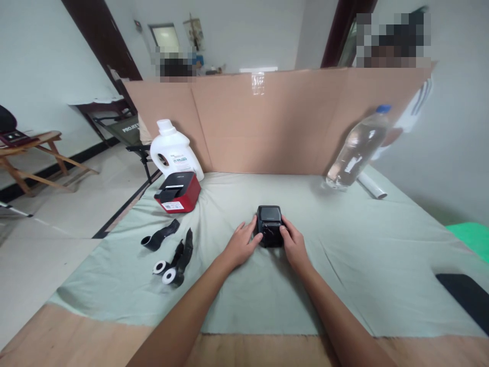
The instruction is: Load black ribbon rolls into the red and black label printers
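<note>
A small black box-shaped device (pixel 271 232), like a portable receipt printer, rests on the pale green cloth in front of me. It has a grey panel on its far part and a glossy near part. My left hand (pixel 243 243) grips its left side, fingers along the edge and thumb at the near left. From the right, my right hand (pixel 294 243) holds the opposite side, its thumb on the near right corner. Left of my hands lie three small rolls with loose black strips: one dark roll (pixel 155 240) and two with white cores, a nearer roll (pixel 172 277) and another roll (pixel 163 266).
A red and black printer (pixel 183 192) stands at the left, before a white jug (pixel 173 150). Upright cardboard (pixel 267 122) closes the far edge. A clear bottle (pixel 357 150) tilts at the right beside a white tube (pixel 372 186). A dark flat object (pixel 464 295) lies far right. People are behind the cardboard.
</note>
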A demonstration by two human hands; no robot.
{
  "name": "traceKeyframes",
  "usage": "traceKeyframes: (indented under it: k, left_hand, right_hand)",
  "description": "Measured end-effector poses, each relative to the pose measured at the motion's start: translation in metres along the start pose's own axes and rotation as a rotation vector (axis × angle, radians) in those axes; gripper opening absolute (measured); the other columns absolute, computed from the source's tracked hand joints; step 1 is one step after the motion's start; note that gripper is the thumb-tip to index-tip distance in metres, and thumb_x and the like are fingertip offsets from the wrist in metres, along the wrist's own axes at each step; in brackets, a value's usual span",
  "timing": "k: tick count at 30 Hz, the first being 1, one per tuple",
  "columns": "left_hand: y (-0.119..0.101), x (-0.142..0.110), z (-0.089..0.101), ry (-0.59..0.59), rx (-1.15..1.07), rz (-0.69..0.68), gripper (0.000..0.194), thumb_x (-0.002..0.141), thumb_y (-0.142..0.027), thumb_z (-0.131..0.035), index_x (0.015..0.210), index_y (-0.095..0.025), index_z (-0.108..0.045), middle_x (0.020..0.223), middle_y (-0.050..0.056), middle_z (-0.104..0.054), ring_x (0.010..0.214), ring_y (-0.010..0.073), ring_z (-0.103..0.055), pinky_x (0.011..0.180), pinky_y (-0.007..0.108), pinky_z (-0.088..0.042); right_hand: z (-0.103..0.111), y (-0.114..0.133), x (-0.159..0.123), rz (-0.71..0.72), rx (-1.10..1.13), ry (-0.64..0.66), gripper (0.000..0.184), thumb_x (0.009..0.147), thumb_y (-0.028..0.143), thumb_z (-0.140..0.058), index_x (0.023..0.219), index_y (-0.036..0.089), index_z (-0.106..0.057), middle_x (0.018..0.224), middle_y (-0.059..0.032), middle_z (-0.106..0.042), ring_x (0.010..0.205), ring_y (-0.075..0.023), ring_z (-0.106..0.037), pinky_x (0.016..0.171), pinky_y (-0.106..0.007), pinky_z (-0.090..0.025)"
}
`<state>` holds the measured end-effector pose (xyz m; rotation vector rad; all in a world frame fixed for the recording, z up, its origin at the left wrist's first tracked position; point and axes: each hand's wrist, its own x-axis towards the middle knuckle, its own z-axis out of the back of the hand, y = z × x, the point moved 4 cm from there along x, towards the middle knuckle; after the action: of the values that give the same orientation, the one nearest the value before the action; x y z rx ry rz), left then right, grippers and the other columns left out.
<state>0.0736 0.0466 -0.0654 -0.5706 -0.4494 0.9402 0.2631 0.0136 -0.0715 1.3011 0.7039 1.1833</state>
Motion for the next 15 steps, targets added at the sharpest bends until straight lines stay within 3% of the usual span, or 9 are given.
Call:
traceKeyframes:
  k: [15]
  left_hand:
    - [0.0048, 0.0014, -0.0004, -0.040, -0.054, -0.012, 0.063, 0.104, -0.045, -0.035, 0.161, -0.018, -0.031, 0.164, 0.009, -0.036, 0.151, 0.0237, -0.037, 0.128, 0.049, -0.022]
  right_hand:
    - [-0.0002, 0.0003, 0.0001, 0.001, 0.004, -0.016, 0.059, 0.091, 0.054, -0.054, 0.135, 0.017, -0.066, 0.139, -0.0152, -0.066, 0.133, -0.0330, -0.058, 0.115, -0.054, -0.042]
